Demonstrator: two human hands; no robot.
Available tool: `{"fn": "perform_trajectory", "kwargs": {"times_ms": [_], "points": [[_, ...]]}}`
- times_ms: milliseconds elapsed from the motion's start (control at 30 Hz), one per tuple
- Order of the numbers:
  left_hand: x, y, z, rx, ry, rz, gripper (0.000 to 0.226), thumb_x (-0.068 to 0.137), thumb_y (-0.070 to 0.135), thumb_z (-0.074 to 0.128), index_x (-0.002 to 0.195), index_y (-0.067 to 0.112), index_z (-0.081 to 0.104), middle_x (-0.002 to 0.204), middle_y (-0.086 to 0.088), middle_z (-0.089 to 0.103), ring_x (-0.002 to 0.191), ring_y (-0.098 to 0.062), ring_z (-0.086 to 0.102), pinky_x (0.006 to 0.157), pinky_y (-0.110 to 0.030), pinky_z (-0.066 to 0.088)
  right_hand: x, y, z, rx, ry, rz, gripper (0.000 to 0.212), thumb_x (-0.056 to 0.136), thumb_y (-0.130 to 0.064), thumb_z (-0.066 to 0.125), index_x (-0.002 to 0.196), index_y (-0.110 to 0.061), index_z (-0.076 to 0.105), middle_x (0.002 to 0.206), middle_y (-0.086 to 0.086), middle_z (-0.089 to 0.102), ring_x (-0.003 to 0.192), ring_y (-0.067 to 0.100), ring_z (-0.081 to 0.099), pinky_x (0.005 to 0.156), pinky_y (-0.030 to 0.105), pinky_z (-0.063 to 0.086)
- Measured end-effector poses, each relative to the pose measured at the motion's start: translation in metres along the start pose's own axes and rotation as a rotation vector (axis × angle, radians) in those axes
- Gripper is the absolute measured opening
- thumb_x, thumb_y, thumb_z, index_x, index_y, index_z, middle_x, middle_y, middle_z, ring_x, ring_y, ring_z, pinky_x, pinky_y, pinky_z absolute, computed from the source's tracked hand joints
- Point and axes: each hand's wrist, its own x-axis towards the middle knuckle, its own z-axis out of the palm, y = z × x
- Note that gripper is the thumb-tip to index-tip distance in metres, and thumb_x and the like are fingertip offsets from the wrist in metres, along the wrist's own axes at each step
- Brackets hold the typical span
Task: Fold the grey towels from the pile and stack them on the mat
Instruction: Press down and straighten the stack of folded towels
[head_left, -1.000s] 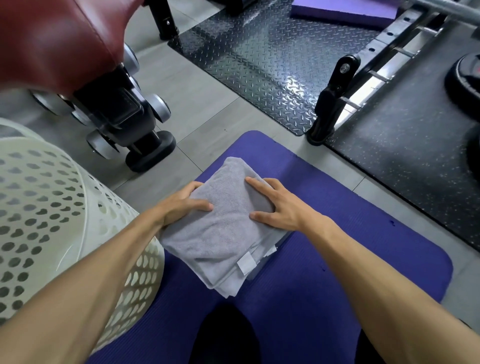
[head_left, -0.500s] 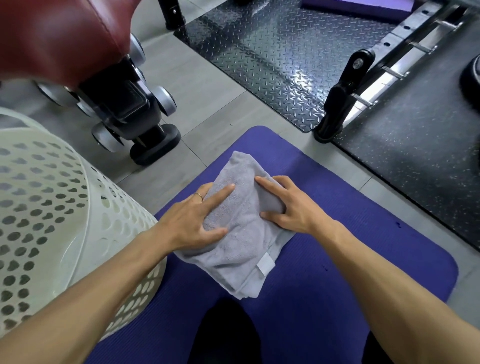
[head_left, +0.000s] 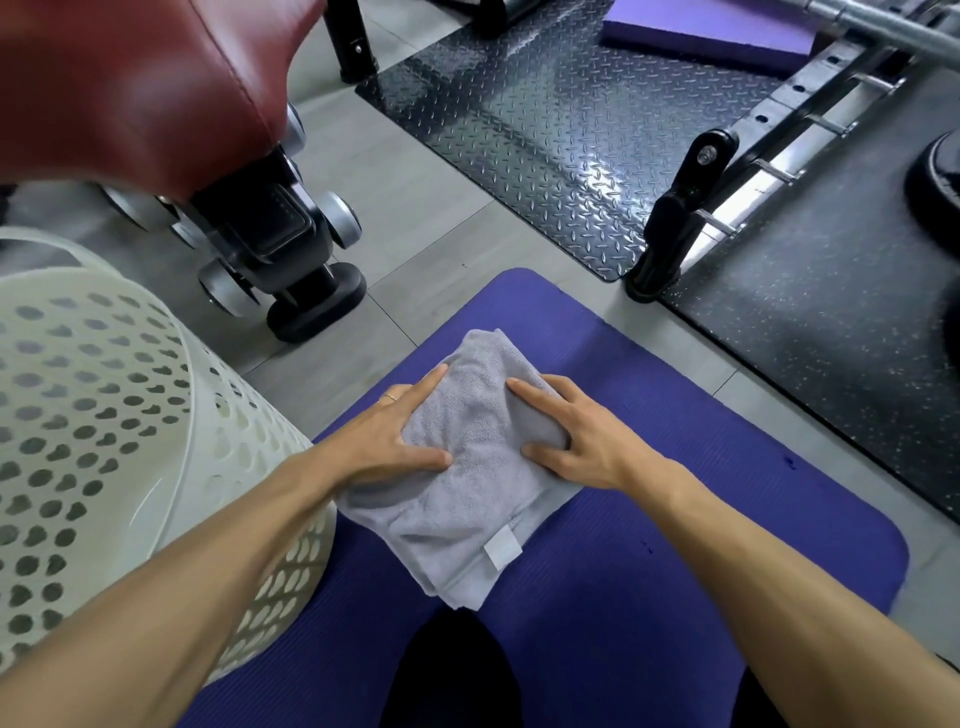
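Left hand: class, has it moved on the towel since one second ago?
Yes. The left hand slid from the grey towel's basket-side edge inward onto its top.

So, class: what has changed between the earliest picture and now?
The left hand let go of the towel's edge and now lies flat on top, fingers straight. The right hand stayed pressed flat. The towel remains folded on the mat.

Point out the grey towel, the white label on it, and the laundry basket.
grey towel (head_left: 470, 499): head view, middle of its top layer.
white label (head_left: 502, 551): head view, centre of the tag.
laundry basket (head_left: 104, 415): head view, perforated wall.
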Motion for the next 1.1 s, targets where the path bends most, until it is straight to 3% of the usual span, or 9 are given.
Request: {"fn": "perform_trajectory", "kwargs": {"times_ms": [133, 267, 367, 500, 600, 767, 900, 1000, 1100], "points": [[-0.004, 0.006, 0.005, -0.033, 0.084, 0.049, 0.103, 0.063, 0.069, 0.067, 0.146, 0.062, 0.006, 0.150, 0.010, 0.032, 0.132, -0.012, 0.038, 0.106, -0.033, 0.035, -0.002, -0.002, 0.005, -0.026, 0.096, 0.020, 0.074, 0.087, -0.039, 0.065, 0.148, -0.051, 0.026, 0.152, -0.012, 0.026, 0.122, 0.018, 0.050, 0.094, 0.039, 0.051], [-0.009, 0.015, 0.003, -0.194, 0.172, 0.122, 0.091, 0.063, 0.061, 0.069, 0.144, 0.055, 0.029, 0.144, 0.021, 0.042, 0.128, -0.001, 0.044, 0.105, -0.026, 0.037, -0.006, 0.000, 0.001, -0.019, 0.102, 0.034, 0.074, 0.088, -0.033, 0.066, 0.150, -0.048, 0.027, 0.152, -0.014, 0.025, 0.122, 0.017, 0.049, 0.094, 0.037, 0.051], [-0.004, 0.014, -0.006, -0.347, 0.068, 0.025, 0.092, 0.068, 0.052, 0.077, 0.144, 0.058, 0.025, 0.132, 0.027, 0.048, 0.114, 0.009, 0.051, 0.096, -0.018, 0.040, -0.010, -0.003, 0.000, -0.031, 0.087, 0.015, 0.075, 0.088, -0.034, 0.066, 0.149, -0.049, 0.025, 0.153, -0.016, 0.023, 0.122, 0.016, 0.049, 0.092, 0.036, 0.051], [-0.002, 0.014, -0.004, -0.104, -0.026, 0.072, 0.098, 0.079, 0.055, 0.074, 0.149, 0.057, 0.005, 0.156, 0.029, 0.021, 0.139, -0.001, 0.031, 0.114, -0.031, 0.029, -0.013, -0.009, 0.001, -0.020, 0.086, 0.023, 0.074, 0.088, -0.035, 0.067, 0.148, -0.049, 0.027, 0.153, -0.017, 0.022, 0.124, 0.016, 0.047, 0.093, 0.036, 0.051], [-0.011, 0.018, -0.002, -0.181, 0.075, 0.065, 0.091, 0.076, 0.052, 0.075, 0.148, 0.056, 0.020, 0.153, 0.027, 0.032, 0.138, -0.001, 0.036, 0.115, -0.034, 0.033, -0.014, -0.015, -0.005, 0.025, 0.082, 0.031, 0.074, 0.086, -0.034, 0.069, 0.146, -0.051, 0.030, 0.151, -0.019, 0.023, 0.126, 0.015, 0.047, 0.096, 0.041, 0.050], [-0.034, 0.021, -0.009, -0.375, 0.165, 0.066, 0.068, 0.083, 0.020, 0.078, 0.125, 0.060, 0.044, 0.115, 0.046, 0.056, 0.109, 0.018, 0.053, 0.086, -0.004, 0.041, -0.008, -0.033, -0.017, 0.072, 0.107, -0.019, 0.072, 0.083, -0.032, 0.066, 0.145, -0.049, 0.034, 0.147, -0.018, 0.031, 0.127, 0.011, 0.046, 0.100, 0.037, 0.046], [-0.047, -0.004, 0.008, -0.424, 0.092, -0.022, 0.074, 0.076, 0.037, 0.079, 0.140, 0.051, 0.043, 0.131, 0.025, 0.058, 0.118, 0.002, 0.057, 0.105, -0.034, 0.046, 0.000, -0.036, -0.010, -0.036, -0.091, -0.024, 0.074, 0.086, -0.032, 0.066, 0.150, -0.042, 0.031, 0.146, -0.009, 0.036, 0.126, 0.014, 0.045, 0.102, 0.031, 0.042], [-0.048, -0.013, 0.022, -0.446, 0.135, -0.073, 0.081, 0.079, 0.039, 0.078, 0.146, 0.049, 0.035, 0.137, 0.025, 0.050, 0.121, 0.001, 0.052, 0.104, -0.032, 0.043, 0.009, -0.033, -0.004, -0.021, -0.168, 0.000, 0.078, 0.083, -0.040, 0.068, 0.149, -0.045, 0.027, 0.146, -0.007, 0.034, 0.126, 0.016, 0.044, 0.106, 0.036, 0.040], [-0.045, -0.015, 0.025, -0.455, 0.141, -0.092, 0.080, 0.082, 0.038, 0.077, 0.148, 0.046, 0.032, 0.138, 0.023, 0.048, 0.122, -0.001, 0.050, 0.102, -0.032, 0.044, 0.015, -0.033, -0.006, -0.006, -0.206, 0.024, 0.083, 0.083, -0.049, 0.072, 0.151, -0.046, 0.024, 0.151, -0.009, 0.028, 0.133, 0.013, 0.037, 0.110, 0.031, 0.034]]}}
